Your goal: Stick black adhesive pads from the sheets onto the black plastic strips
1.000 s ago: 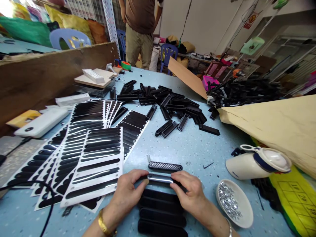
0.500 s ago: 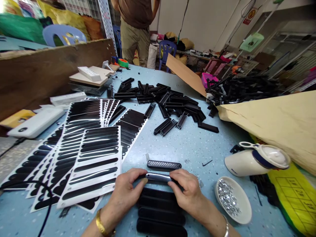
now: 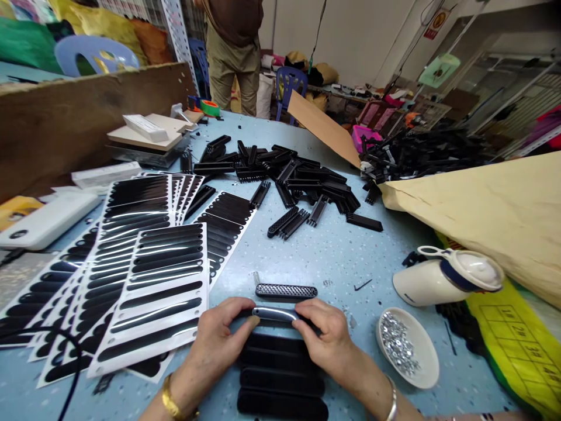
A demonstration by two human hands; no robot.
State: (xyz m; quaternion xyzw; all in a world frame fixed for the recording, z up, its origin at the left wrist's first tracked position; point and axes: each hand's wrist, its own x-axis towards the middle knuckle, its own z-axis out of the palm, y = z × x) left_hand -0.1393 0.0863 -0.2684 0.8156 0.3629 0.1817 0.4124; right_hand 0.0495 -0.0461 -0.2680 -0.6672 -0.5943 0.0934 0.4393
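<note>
Between the fingertips of both hands is a glossy black adhesive strip [image 3: 275,314] with a small hole near its left end. My left hand [image 3: 225,333] pinches its left end, and my right hand [image 3: 323,330] pinches the right end; the fingers partly cover both ends. Just beyond it lies a black textured bar [image 3: 286,291] with a crosshatched top. Directly below the hands, several flat black rounded pieces [image 3: 281,383] lie in a row on the table. To the left are white sheets [image 3: 149,298] carrying black strips like the one I hold.
Black plastic parts [image 3: 298,175] are heaped at mid-table. On the right stand a white bowl [image 3: 432,365] of small metal hardware and a white lidded cup [image 3: 425,285] lying tilted. A hex key [image 3: 363,285] is near. A cable [image 3: 79,362] crosses the left; a person [image 3: 234,52] stands beyond.
The view has shifted slightly, so the scene sits a little further left. Both hands keep their pinch on the strip, with hardly any visible movement.
</note>
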